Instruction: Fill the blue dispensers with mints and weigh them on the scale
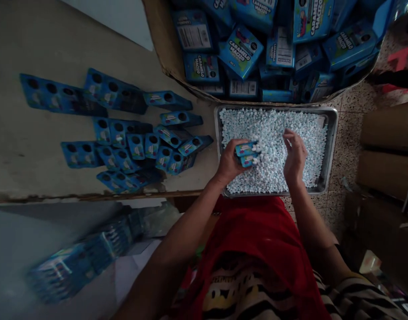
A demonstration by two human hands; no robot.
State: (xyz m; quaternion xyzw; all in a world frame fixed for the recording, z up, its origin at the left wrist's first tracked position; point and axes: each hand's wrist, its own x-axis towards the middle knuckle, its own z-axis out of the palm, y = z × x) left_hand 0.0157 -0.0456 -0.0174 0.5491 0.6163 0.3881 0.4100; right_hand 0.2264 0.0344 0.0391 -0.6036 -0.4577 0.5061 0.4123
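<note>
Two small blue boxes (246, 154) gripped over a tray (330, 138) of white pellets (277, 178)

The left hand (229, 162) clasps the pair at the tray's nine-o'clock side, pellets at their three-o'clock ends; the right hand (294, 155) hovers towards three, fingers loosely bent — whether they pinch anything, I cannot tell; more small boxes (136, 147) stand on the tabletop (10, 146) towards nine; a carton (159, 49) filled with blue packs (242, 51) sits at twelve, just beyond the tray; a red apron (257, 226) shows at six — near the tray's edge.
</note>
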